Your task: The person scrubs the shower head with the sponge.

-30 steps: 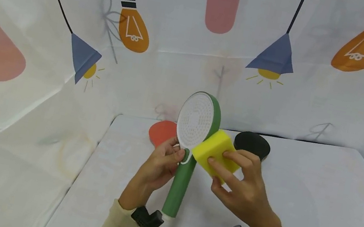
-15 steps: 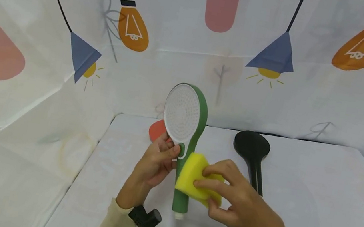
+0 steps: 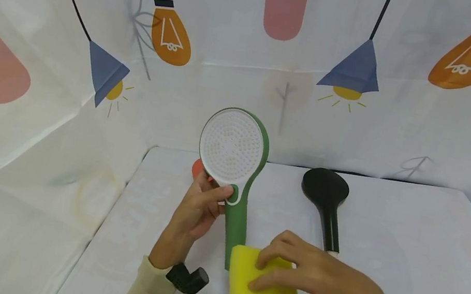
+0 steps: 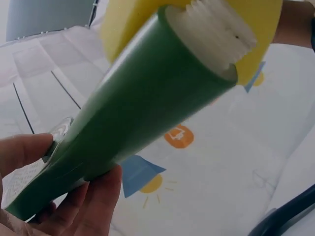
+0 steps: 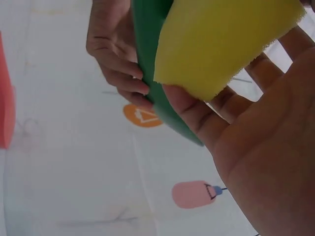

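My left hand (image 3: pixel 198 209) grips a green handheld shower head (image 3: pixel 233 146) at its neck, the thumb on the green button below the white spray face. The shower head stands upright above the table, its face toward me. A yellow sponge (image 3: pixel 256 282) is pinched between the thumb and fingers of my right hand (image 3: pixel 325 283), at the lower end of the green handle. In the left wrist view the sponge (image 4: pixel 128 29) lies behind the handle's white threaded end (image 4: pixel 216 34). The right wrist view shows the sponge (image 5: pixel 221 44) in front of part of the green handle.
A black shower head (image 3: pixel 325 189) lies on the white table (image 3: pixel 409 262) to the right, its lower end partly behind my right hand. Something red (image 3: pixel 197 167) shows behind the left hand, mostly hidden. A printed white sheet (image 3: pixel 227 87) hangs at the back and left.
The sponge has moved down from beside the shower head's face to the handle's lower end. The shower head has shifted left and turned its face more toward me. More of the black one shows.
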The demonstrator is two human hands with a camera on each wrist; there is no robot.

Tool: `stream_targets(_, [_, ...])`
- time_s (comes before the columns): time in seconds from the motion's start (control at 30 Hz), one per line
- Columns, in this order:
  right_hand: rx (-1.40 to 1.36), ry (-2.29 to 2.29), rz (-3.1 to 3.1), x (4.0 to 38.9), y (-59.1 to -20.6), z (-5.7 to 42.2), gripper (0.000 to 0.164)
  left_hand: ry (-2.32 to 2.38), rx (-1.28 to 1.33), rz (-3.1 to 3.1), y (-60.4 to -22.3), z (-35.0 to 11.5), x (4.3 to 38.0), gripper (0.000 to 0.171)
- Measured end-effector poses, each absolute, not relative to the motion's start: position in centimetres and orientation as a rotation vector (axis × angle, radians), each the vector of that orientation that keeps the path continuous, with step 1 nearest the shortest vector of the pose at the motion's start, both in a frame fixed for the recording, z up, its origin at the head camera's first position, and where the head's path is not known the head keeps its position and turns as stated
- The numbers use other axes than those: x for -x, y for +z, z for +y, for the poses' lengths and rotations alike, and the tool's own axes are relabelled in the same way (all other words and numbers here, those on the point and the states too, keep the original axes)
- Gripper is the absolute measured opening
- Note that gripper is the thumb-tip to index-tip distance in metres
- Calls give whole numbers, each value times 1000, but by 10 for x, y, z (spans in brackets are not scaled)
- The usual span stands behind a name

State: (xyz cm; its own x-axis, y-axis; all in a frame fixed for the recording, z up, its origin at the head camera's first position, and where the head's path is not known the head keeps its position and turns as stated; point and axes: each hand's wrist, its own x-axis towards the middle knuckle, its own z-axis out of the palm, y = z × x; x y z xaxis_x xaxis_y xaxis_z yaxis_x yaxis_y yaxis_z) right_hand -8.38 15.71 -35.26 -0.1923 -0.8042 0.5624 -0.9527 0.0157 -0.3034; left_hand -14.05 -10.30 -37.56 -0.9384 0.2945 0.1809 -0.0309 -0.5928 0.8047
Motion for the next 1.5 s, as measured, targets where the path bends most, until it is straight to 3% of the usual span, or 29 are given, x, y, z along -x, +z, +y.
stream_targets(0.3, [-1568,845,-2172,89,-354,155,58,2446,-596,1523,-378,-97,138,82])
stream_targets(0.47, [-1307,787,-2209,95,-354,158,32,2397,-626,1574,-381,-94,139,87])
stream_targets(0.9, [-731,709,-1981,128,-359,189,47,1942,-510,1803,-385,-77,134,75])
stream_targets(1.13, [-682,702,-2070,133,-364,189,51,1891,-562,1801,-387,-73,132,73])
stream_targets(1.5, [-800,594,-2112,127,-368,171,43,2023,-573,1824,-387,-75,135,76])
